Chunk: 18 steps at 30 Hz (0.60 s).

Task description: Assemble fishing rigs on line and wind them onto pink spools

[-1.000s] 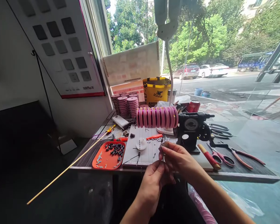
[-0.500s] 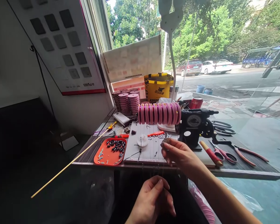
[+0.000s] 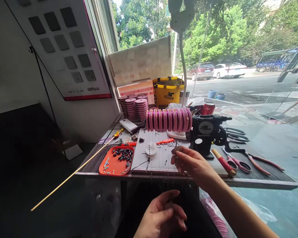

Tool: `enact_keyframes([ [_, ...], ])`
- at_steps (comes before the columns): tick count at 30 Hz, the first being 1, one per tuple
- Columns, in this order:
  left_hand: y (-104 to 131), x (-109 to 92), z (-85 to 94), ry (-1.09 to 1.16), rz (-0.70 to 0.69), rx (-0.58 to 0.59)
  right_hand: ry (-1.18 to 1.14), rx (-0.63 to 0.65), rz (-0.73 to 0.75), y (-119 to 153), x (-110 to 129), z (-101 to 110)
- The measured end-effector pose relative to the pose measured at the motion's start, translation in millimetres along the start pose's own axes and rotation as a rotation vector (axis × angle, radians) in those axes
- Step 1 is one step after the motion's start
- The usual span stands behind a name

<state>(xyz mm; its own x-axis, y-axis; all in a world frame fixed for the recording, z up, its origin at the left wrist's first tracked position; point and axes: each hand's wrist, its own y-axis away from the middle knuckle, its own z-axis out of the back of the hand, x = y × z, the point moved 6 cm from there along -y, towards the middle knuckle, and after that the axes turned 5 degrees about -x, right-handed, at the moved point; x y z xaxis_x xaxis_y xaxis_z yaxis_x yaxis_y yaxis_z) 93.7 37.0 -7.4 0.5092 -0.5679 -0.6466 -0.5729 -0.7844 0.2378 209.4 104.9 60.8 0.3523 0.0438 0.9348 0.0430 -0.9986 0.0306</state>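
Note:
My right hand (image 3: 191,162) pinches a thin line close to the front edge of the board, and a small dark piece shows just above the fingertips. Lower down, my left hand (image 3: 162,213) has its thumb and index finger apart, the other fingers loosely curled, with nothing plain to see between them. Above both hands is a row of pink foam spools (image 3: 169,120) on the shaft of a black hand-cranked winder (image 3: 207,130). Several thin lines drop from the spools across the white board (image 3: 139,155), some bearing small dark fittings.
At left, an orange tray (image 3: 106,169) carries black pieces and small tubes, beside a long thin stick (image 3: 72,176). Scissors (image 3: 242,165), pliers (image 3: 260,165) and a red-yellow roll (image 3: 222,160) lie right. Behind stand stacked pink spools (image 3: 141,109), a yellow bucket (image 3: 167,94) and a red can (image 3: 208,108).
My left thumb and index finger have moved apart from a closed pinch, the thumb dropping lower. My right hand stays nearly in place, still pinching. The view has shifted slightly.

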Motion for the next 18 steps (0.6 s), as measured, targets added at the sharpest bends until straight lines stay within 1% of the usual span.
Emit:
enact_keyframes([
  [3,0.1,1.4,5.2,-0.029,-0.022,0.015,0.178,0.063,-0.049,13.0,-11.7,-1.4],
  [4,-0.2,2.0,6.3,-0.040,-0.034,0.019,0.239,0.113,-0.060,19.3,-16.7,-3.7],
  [6,-0.6,3.3,6.9,-0.060,-0.056,0.030,0.301,0.262,-0.113,33.5,-30.3,-11.2],
  [8,-0.7,4.3,6.2,-0.069,-0.083,0.042,0.284,0.383,-0.203,46.6,-45.6,-17.7],
  [9,-0.6,4.6,6.1,-0.073,-0.097,0.047,0.266,0.411,-0.237,50.9,-52.0,-19.6],
  [10,-0.6,5.0,6.1,-0.080,-0.111,0.052,0.248,0.417,-0.256,53.5,-57.0,-20.6],
  [12,-0.9,6.2,7.2,-0.106,-0.132,0.067,0.209,0.397,-0.245,54.5,-62.8,-21.4],
  [14,-2.3,8.7,9.6,-0.131,-0.146,0.090,0.156,0.404,-0.243,54.4,-66.9,-23.2],
  [18,-6.6,12.6,14.2,-0.112,-0.233,0.182,0.021,0.412,-0.295,54.9,-75.4,-24.0],
])
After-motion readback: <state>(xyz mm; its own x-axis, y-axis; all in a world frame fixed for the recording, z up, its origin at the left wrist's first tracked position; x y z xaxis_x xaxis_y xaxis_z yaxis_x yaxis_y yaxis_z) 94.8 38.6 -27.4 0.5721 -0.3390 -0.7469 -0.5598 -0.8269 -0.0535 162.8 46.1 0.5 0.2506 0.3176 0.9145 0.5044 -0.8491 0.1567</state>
